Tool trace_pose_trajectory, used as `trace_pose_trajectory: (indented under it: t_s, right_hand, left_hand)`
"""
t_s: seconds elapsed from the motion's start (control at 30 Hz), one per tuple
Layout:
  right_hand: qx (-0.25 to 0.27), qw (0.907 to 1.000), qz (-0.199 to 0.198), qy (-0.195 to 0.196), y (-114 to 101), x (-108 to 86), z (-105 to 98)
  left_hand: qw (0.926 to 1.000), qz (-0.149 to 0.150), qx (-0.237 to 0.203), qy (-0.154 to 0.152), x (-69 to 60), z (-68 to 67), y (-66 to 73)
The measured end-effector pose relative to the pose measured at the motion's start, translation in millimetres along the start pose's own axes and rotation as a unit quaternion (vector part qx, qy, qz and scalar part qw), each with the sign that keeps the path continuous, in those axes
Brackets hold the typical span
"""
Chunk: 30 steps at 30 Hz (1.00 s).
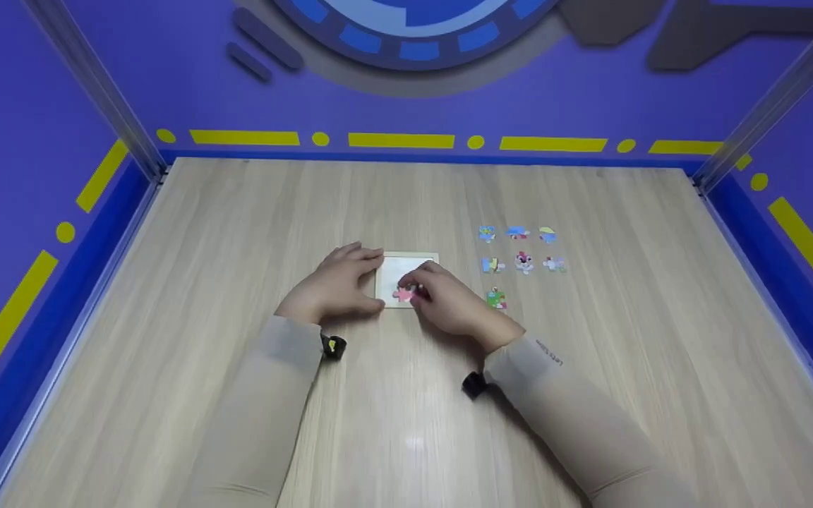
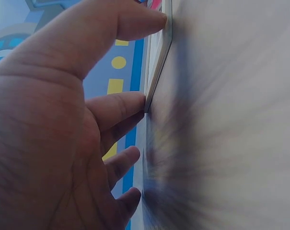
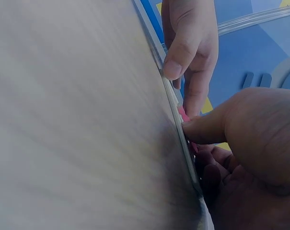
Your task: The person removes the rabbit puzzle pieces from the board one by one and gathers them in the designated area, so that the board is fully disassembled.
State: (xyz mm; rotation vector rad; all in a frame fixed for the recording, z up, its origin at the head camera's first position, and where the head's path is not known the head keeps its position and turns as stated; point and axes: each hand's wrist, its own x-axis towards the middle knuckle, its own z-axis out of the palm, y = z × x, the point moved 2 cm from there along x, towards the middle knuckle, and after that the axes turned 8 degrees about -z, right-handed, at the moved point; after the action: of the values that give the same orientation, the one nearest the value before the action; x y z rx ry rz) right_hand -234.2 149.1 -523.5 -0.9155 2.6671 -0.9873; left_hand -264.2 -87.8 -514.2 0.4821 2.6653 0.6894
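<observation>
A small square puzzle tray (image 1: pixel 389 271) with a white inside and a pale raised rim lies on the table. My left hand (image 1: pixel 339 283) rests at its left side, thumb and index fingertips touching the rim near two corners, the fingers spread. In the left wrist view the left hand (image 2: pixel 53 129) shows the thumb on the tray's edge (image 2: pixel 159 60). Over the tray, my right hand (image 1: pixel 449 300) pinches a pink puzzle piece (image 1: pixel 401 295) near the tray's front. The right wrist view shows the right thumb beside the pink puzzle piece (image 3: pixel 183 113), partly hidden by the fingers.
Several loose puzzle pieces lie in rows right of the tray, among them a piece with an animal face (image 1: pixel 524 262) and a green piece (image 1: pixel 497 298) close to my right forearm. Blue-purple panels (image 1: pixel 406 113) wall the wooden table (image 1: pixel 237 212) at the back and sides.
</observation>
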Motion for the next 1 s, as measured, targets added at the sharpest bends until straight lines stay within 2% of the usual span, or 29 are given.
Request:
trace_pose_trajectory:
  t_s: [0.5, 1.0]
  right_hand:
    - [0.014, 0.9997, 0.017, -0.014, 2.2, -2.8, -5.2]
    - [0.018, 0.9996, -0.003, -0.020, 4.0, -5.3, -0.2]
  left_hand:
    - [1.0000, -0.001, 0.008, 0.002, 0.6, -3.9, 4.1]
    - [1.0000, -0.003, -0.003, 0.001, -2.4, -1.2, 1.3]
